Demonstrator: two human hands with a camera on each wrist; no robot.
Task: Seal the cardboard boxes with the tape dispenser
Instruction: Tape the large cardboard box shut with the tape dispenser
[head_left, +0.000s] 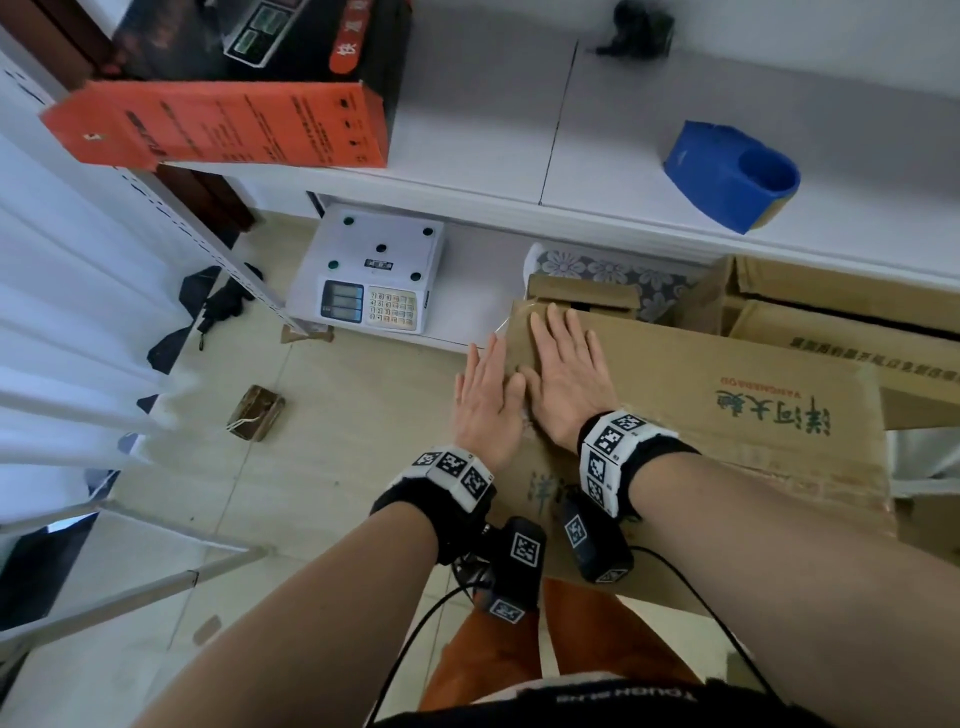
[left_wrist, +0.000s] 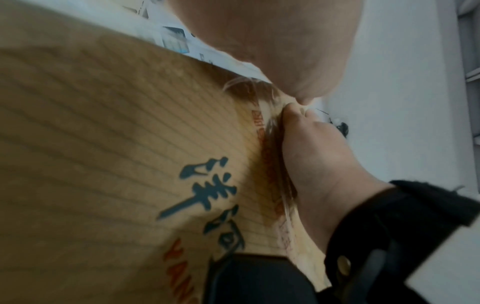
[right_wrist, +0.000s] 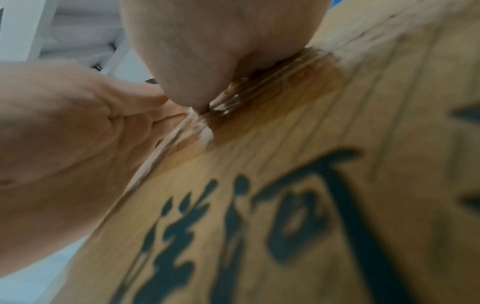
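The cardboard box (head_left: 701, 395) at centre right was plain brown, printed with dark teal characters and small red-orange lettering. In the upper right, the tape dispenser (head_left: 730, 174) was bright blue. An orange-red carton (head_left: 218, 124) with black print sat at upper left. The scale (head_left: 371, 270) at centre was white with dark dots and a cream keypad. A grey cloth (head_left: 608, 270) with white flowers lay behind the box. Both wristbands (head_left: 613, 457) were black, carrying black-and-white square markers.

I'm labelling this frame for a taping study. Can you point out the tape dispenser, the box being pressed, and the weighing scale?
tape dispenser (head_left: 727, 176): head view, its blue body.
cardboard box (head_left: 701, 395): head view, bare top panel.
weighing scale (head_left: 374, 270): head view, white platform.
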